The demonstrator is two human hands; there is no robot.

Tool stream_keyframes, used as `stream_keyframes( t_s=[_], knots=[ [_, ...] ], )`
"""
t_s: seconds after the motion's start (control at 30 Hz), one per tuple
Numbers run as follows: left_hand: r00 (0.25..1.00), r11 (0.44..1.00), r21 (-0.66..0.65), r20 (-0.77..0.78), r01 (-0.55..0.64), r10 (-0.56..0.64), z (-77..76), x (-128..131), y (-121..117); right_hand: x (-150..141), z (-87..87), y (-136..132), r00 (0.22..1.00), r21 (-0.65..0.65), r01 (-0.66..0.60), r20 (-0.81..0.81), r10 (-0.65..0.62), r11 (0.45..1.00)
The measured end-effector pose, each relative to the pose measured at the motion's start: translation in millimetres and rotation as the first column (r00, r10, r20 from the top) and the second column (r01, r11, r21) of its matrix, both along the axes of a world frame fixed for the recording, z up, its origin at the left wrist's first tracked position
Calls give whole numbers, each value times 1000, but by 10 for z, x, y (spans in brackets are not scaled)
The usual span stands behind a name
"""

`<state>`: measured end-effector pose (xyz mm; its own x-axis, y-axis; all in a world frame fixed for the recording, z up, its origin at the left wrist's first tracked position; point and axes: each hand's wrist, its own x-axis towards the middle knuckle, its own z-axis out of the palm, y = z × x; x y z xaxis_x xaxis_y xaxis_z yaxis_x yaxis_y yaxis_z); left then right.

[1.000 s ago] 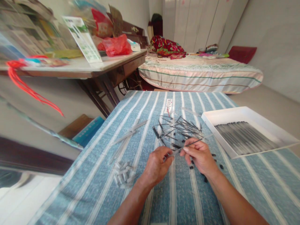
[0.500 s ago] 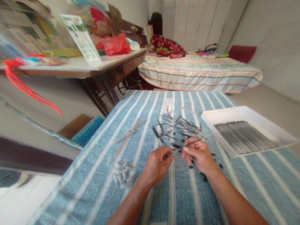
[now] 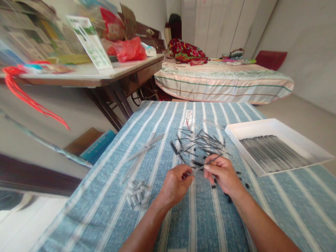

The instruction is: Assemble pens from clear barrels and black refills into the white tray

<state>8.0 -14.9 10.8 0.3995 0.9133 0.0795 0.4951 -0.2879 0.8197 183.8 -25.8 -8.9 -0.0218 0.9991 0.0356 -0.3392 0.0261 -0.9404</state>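
My left hand (image 3: 177, 182) is closed on a clear pen barrel (image 3: 194, 171) that slants up to the right. In the fingertips of my right hand (image 3: 220, 173) is a thin dark pen refill (image 3: 214, 160), lined up with the barrel's open end; part of it appears to be inside. Just beyond the hands lies a loose pile of black refills (image 3: 208, 140). Small black caps (image 3: 247, 185) are scattered around my right hand. To the left are several clear barrels (image 3: 144, 148) and a heap of translucent pen caps (image 3: 138, 196).
A white box lid or tray (image 3: 252, 161) at the right holds a row of pens (image 3: 273, 154). A "With love" label (image 3: 189, 118) lies at the far side of the striped tablecloth (image 3: 105, 210). A side table (image 3: 126, 70) stands at left, a bed (image 3: 223, 80) behind.
The refill has slid down and left into the barrel, so less of it sticks out past my right hand. Both hands stay nearly in place.
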Motion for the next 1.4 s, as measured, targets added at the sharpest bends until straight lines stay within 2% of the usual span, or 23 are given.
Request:
stream_keyframes(
  t_s=[0.27, 0.7, 0.87, 1.03, 1.2, 1.27, 1.4],
  knots=[
    [1000, 1000, -23, 0, 14, -14, 10, 1, -4, -33, -11, -9, 1000, -28, -13, -3, 13, 1000],
    [990, 982, -188, 143, 29, -2, 38, 16, -23, -43, -23, -15, 991, -47, -76, 105, 80, 996],
    [977, 975, -219, 212, 40, 8, 18, 13, -4, 42, 21, -22, 986, 6, -97, 140, 95, 995],
    [972, 972, -231, 234, 34, 21, 23, 18, -9, 125, 107, -22, 998, 98, -17, 63, 11, 995],
    [981, 977, -214, 195, 27, 15, 52, 44, -30, 138, 98, -19, 997, 76, 79, 18, -81, 994],
    [985, 984, -177, 170, 24, 7, 45, 52, -31, 122, 76, -28, 996, 79, 54, 66, -60, 995],
    [983, 983, -180, 184, 19, 15, 16, 41, -21, 96, 58, -53, 976, 99, -83, 208, 61, 992]
  ],
)
